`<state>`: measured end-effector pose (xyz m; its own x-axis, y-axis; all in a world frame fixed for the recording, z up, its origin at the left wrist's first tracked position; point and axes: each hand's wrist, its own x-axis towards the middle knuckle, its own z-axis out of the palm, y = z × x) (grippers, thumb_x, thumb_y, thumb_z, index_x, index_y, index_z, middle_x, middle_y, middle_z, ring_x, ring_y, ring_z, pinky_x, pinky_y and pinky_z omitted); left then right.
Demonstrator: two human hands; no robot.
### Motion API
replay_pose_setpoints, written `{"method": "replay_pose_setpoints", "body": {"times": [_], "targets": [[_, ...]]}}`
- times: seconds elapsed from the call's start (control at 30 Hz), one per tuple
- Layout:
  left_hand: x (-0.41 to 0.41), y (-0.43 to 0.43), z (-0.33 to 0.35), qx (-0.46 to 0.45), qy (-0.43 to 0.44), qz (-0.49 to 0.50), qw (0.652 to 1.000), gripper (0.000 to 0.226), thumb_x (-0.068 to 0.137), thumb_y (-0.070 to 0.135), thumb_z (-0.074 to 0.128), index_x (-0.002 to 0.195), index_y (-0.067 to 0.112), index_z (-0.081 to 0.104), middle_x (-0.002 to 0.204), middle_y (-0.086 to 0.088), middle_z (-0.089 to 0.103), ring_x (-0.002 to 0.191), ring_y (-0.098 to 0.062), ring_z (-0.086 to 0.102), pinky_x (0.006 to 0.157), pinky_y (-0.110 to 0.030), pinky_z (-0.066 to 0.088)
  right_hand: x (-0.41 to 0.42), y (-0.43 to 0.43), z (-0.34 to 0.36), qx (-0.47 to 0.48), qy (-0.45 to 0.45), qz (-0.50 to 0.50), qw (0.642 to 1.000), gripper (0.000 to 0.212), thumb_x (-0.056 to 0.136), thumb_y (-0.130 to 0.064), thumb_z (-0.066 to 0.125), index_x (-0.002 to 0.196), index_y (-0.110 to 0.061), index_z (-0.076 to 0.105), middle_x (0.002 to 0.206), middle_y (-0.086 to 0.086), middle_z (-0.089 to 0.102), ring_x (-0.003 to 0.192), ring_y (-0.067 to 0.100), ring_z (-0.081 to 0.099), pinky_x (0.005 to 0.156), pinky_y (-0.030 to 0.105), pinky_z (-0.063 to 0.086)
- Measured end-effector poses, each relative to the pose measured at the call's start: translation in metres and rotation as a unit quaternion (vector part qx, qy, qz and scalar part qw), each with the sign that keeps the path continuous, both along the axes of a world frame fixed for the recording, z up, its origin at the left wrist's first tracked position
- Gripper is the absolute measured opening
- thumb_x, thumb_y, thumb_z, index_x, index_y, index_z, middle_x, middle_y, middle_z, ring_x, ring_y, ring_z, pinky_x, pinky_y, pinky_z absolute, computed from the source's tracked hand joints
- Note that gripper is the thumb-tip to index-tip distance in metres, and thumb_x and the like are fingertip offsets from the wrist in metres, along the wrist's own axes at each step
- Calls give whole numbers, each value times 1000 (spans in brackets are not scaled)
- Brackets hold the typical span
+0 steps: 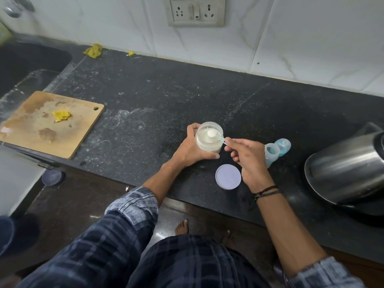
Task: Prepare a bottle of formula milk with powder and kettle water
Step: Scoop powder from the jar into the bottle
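Colours: counter (187,90) black with grey-white speckle. jar (208,149) clear, powder (204,136) off-white. scoop (217,137) pale blue. lid (228,177) lavender. bottle (272,151) translucent light blue. kettle (342,169), right edge, brushed silver with black trim. cutting board (31,129), left, tan wood, brown stains; scrap (61,116) yellow. sleeve (133,204) navy-grey plaid. wall tiles (311,38), top, white with grey veining.

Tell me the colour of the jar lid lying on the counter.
Pale lilac; the lid shows best in the head view.

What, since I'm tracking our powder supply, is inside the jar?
White powder fills much of the jar, with a heaped scoop at its mouth. The left hand covers part of its wall, hiding powder there.
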<state>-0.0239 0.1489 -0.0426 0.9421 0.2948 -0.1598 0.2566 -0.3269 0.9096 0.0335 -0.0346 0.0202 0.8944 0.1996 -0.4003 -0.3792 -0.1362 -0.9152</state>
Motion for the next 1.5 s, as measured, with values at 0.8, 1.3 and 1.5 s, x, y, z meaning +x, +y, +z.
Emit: {"method": "replay_pose_setpoints", "body": {"times": [0.8,1.3,1.5], "targets": [[-37,-108,25,141,-317,142,927,63,86,30,80,138,21,46,138,32,40,129,-9,46,106,-29,41,-2,-80,31,103,-12,-57,993,10,88,-14,82,80,-9,79,69,4,72,50,5,51,46,15,39],[11,-165,28,62,-124,10,990,100,78,27,92,157,13,33,158,-3,40,146,-18,40,121,-40,36,17,-149,13,57,-34,-114,991,9,85,-15,85,89,-8,80,73,7,76,51,5,56,47,15,43],[32,-166,34,57,-46,-11,997,93,79,30,91,155,17,40,156,0,43,144,-17,39,117,-31,34,20,-151,8,28,-59,-106,992,10,86,-14,83,91,-6,80,70,5,75,51,5,56,46,15,43]]}}
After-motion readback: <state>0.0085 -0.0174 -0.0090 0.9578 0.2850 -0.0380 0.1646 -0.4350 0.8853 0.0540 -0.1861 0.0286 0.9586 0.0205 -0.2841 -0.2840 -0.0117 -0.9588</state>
